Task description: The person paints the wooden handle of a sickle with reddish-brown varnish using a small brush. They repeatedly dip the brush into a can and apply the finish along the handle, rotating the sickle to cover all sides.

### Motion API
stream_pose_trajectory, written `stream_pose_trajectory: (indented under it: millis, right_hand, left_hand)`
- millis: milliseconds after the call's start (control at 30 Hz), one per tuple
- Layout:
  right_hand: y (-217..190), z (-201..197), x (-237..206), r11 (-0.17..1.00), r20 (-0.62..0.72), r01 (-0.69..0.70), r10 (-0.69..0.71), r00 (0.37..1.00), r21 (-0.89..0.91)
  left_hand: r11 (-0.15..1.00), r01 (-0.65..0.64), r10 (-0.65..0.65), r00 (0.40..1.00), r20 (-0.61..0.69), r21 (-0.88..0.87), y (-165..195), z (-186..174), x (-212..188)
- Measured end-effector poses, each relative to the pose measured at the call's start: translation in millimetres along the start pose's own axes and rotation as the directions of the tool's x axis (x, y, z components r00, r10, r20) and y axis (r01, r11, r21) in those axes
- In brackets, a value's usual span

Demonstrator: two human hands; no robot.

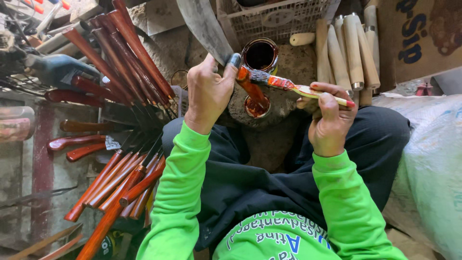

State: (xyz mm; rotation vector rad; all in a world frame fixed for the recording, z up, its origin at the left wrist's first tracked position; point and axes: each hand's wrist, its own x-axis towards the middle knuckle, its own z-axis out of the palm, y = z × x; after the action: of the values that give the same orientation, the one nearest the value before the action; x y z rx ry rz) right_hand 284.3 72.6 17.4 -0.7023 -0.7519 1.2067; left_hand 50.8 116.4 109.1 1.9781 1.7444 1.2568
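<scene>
My left hand (208, 94) gripped a knife (204, 24) where blade met handle, blade pointing up and away, wet red handle (251, 89) slanting down toward my lap. My right hand (329, 120) pinched a paintbrush (288, 85) lying almost level, bristles leftward on the handle. An open varnish can (260, 54) stood just beyond. Stained handles (120, 62) crowded the left, bare ones (349, 48) the right; little room on the stone floor (183, 48).

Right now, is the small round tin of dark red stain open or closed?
Open. The small round tin shows no lid on top, and its dark inside is visible through the round mouth, above the paintbrush.
</scene>
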Motion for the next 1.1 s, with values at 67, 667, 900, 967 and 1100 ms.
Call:
stream_pose_trajectory:
  millis: [67, 667, 900, 967, 1100]
  right_hand:
    - [3, 2, 1, 0.999, -0.002, -0.004, 0.004, 1.000, 0.032]
    - [23, -7, 0, 0.988, 0.039, -0.118, 0.123, 0.992, -0.095]
    - [22, -6, 0, 0.996, 0.058, -0.078, 0.076, 0.995, 0.035]
    - [28, -5, 2, 0.995, 0.043, -0.094, 0.095, 0.995, -0.010]
    - [41, -13, 3, 0.988, 0.063, -0.111, 0.118, 0.991, -0.109]
  left_hand:
    - [0.999, 0.029, -0.029, 1.000, 0.007, 0.022, 2, 1, 0]
    - [0.999, -0.021, 0.018, 0.997, -0.070, -0.041, 9, -8, 0]
    - [0.994, 0.007, -0.017, 0.995, -0.094, -0.105, 9, -14, 2]
    - [0.993, -0.027, 0.016, 0.995, -0.099, -0.111, 9, -16, 3]
    - [0.998, 0.045, -0.049, 0.995, -0.089, -0.047, 8, -22, 6]
